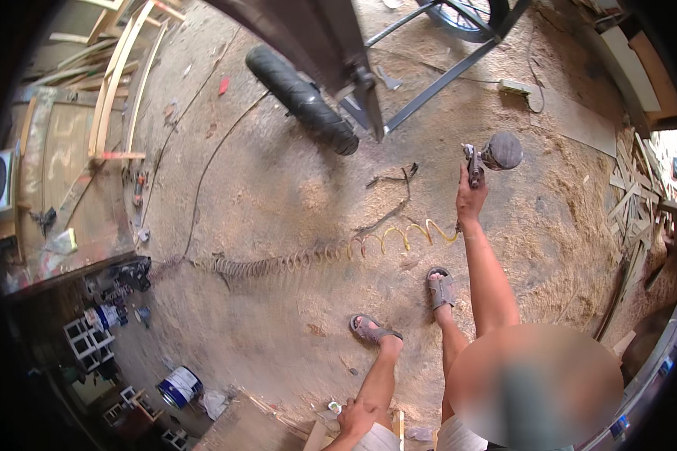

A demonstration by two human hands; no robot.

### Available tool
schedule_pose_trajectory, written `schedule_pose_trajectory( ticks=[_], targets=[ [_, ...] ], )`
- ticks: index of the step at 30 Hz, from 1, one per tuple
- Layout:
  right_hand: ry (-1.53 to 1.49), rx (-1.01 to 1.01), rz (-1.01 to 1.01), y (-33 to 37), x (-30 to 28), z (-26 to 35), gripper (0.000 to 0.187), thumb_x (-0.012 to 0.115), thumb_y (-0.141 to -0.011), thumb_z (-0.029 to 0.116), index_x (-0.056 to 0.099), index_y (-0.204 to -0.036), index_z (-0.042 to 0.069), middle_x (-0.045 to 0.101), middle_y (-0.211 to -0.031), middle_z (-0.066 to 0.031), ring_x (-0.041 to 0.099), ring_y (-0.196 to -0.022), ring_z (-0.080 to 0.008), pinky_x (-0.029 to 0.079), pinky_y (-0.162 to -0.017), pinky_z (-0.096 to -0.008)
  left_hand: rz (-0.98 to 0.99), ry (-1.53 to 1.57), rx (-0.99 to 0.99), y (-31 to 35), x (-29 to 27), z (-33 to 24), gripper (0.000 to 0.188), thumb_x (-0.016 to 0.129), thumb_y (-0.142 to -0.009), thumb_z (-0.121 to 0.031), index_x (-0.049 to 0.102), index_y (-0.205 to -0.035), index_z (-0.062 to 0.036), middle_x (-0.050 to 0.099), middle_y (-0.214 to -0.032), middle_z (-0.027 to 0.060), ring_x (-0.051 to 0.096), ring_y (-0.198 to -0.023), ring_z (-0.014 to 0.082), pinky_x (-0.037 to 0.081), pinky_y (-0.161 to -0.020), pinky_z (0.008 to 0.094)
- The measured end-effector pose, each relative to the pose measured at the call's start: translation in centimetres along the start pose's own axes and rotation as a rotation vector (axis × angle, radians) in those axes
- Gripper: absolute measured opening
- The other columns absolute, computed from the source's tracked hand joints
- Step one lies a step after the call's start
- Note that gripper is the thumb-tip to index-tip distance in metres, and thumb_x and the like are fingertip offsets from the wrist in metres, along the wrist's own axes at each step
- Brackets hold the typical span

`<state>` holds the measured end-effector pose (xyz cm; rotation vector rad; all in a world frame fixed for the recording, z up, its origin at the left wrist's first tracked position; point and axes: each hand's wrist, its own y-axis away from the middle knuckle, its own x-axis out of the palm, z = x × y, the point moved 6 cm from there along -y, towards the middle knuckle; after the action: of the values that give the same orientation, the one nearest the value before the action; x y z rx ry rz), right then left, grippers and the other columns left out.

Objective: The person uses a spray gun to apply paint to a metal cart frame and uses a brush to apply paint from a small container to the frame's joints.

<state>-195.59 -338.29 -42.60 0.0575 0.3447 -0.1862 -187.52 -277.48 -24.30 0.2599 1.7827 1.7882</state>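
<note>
My right hand (471, 201), with the arm stretched forward, is closed around the handle of a spray gun (472, 167). A round, dark paint cup (502, 150) sits on the gun's right side. Near my right wrist, a coiled yellow air hose (406, 239) begins and trails left across the floor, its far coils dusty and brown. My left hand (359, 415) lies on my left leg by the knee, fingers loosely spread and nothing visible in them. Ahead of me stands a dark metal frame (447, 81) beside a black tyre (301, 101).
Sawdust covers the brown floor (278, 195). A dark cable (197, 192) and a bent stick (406, 188) lie on it. Wood strips (116, 75) lean at far left; scrap wood (636, 188) is piled right. A paint can (180, 387) stands lower left. A blurred oval covers the lower right.
</note>
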Motion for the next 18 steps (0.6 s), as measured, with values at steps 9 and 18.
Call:
schedule_pose_trajectory(
  ticks=[9,18],
  targets=[
    [-0.009,-0.181,-0.149,-11.8,-5.1,5.5,0.019,0.068,-0.094,0.016,0.062,-0.096,-0.002,0.057,-0.069,-0.007,0.046,-0.06,-0.0139,0.041,-0.058,-0.032,-0.022,-0.111,-0.019,-0.7,-1.2,-3.1,0.07,0.067,-0.081,-0.055,0.058,-0.134,-0.0097,0.055,-0.128,0.0214,0.054,-0.121,0.0417,0.043,-0.102,0.052],
    [-0.118,-0.18,-0.241,-17.6,-4.0,9.6,0.017,0.068,-0.094,0.016,0.063,-0.097,0.0,0.059,-0.071,-0.004,0.048,-0.062,-0.0129,0.041,-0.059,-0.0307,0.008,-0.147,-0.059,-1.3,-1.4,-4.6,0.069,0.067,-0.081,-0.055,0.059,-0.132,-0.01,0.056,-0.128,0.0207,0.056,-0.119,0.0414,0.045,-0.1,0.0498]
  ],
)
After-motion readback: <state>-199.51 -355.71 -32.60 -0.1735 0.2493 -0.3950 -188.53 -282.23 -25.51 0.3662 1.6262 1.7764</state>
